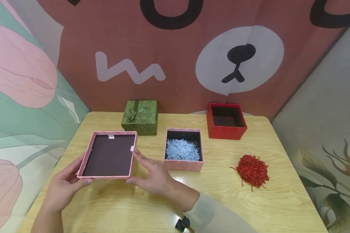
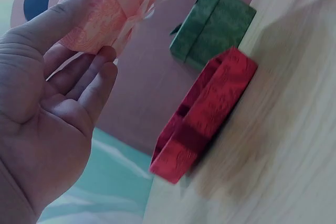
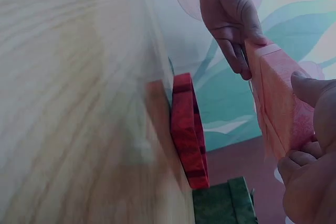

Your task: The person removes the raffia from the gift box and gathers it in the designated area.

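Both hands hold a pink box lid point(image 1: 109, 157) tilted up above the table's left side, its dark inside facing the head camera. White tabs show along its inner edges. My left hand point(image 1: 62, 187) grips the left side, thumb on the near edge. At the right side, my right hand point(image 1: 156, 176) pinches the lid with the thumb at the near corner and fingers along the edge. Right of the lid stands an open pink box point(image 1: 183, 166) containing blue shredded paper point(image 1: 182, 149). The left wrist view shows ribbon point(image 2: 142, 17) on the lid's outer face.
A green box point(image 1: 144, 123) with a bow stands at the back. An open red box point(image 1: 226, 129) is at back right, with red shredded paper point(image 1: 253, 171) in front. A red lid point(image 2: 210, 114) lies by the green box. A small black object point(image 1: 182, 223) is near the front.
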{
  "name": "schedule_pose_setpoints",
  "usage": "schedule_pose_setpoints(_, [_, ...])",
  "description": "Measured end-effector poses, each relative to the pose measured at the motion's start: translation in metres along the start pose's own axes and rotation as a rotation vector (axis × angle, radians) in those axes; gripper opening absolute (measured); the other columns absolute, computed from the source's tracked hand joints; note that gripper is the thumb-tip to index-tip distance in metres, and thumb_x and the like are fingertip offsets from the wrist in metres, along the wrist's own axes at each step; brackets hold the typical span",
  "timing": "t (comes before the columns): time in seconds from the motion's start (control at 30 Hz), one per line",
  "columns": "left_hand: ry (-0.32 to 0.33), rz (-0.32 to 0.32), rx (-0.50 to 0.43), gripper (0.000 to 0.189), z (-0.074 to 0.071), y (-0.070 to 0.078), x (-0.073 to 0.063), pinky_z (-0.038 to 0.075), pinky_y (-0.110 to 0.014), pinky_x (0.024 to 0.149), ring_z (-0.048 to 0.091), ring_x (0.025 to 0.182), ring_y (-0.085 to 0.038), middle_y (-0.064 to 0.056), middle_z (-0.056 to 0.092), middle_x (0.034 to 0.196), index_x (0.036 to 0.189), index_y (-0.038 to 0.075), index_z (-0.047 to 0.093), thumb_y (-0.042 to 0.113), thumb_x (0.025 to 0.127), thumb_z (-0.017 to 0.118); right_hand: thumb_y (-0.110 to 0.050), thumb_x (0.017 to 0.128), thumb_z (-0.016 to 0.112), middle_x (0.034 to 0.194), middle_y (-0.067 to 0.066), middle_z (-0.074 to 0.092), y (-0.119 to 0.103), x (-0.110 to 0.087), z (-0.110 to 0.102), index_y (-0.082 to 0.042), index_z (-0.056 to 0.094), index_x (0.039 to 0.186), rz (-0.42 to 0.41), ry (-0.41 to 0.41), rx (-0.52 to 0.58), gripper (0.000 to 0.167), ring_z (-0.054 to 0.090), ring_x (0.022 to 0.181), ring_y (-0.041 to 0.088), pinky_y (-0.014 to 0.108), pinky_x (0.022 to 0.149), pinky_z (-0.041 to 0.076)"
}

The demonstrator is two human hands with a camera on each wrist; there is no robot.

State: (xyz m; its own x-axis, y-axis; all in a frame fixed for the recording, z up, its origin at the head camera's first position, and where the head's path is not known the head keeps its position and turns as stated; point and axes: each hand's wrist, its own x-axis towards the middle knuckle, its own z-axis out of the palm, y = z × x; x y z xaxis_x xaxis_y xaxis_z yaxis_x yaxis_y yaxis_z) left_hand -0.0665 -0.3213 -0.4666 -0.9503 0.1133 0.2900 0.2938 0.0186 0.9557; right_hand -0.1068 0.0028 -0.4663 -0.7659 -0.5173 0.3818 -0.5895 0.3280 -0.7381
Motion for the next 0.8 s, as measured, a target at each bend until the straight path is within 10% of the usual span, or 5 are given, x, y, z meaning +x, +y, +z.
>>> schedule_pose_setpoints(0.3, [0.054, -0.105, 0.042, 0.084, -0.021, 0.003, -0.022, 0.061, -0.025, 0.082, 0.072, 0.109, -0.007, 0.004, 0.057, 0.15, 0.155, -0.008, 0.039, -0.031, 0.079, 0.069, -0.042, 0.093, 0.08, 0.165, -0.001, 0.031, -0.006, 0.003, 0.021, -0.014, 0.033, 0.163, -0.006, -0.087, 0.004, 0.089, 0.042, 0.143, 0.018, 0.019, 0.114, 0.036])
schedule_pose_setpoints(0.8, [0.09, -0.38, 0.421, 0.087, -0.06, 0.009, -0.056, 0.059, -0.016, 0.078, 0.065, 0.106, 0.01, 0.037, 0.052, 0.134, 0.162, 0.012, 0.037, -0.003, 0.087, 0.081, -0.045, 0.098, 0.071, 0.166, -0.007, 0.026, -0.017, 0.006, 0.067, -0.019, 0.029, 0.164, 0.064, -0.221, -0.053, 0.082, 0.041, 0.144, 0.011, 0.016, 0.115, 0.033])
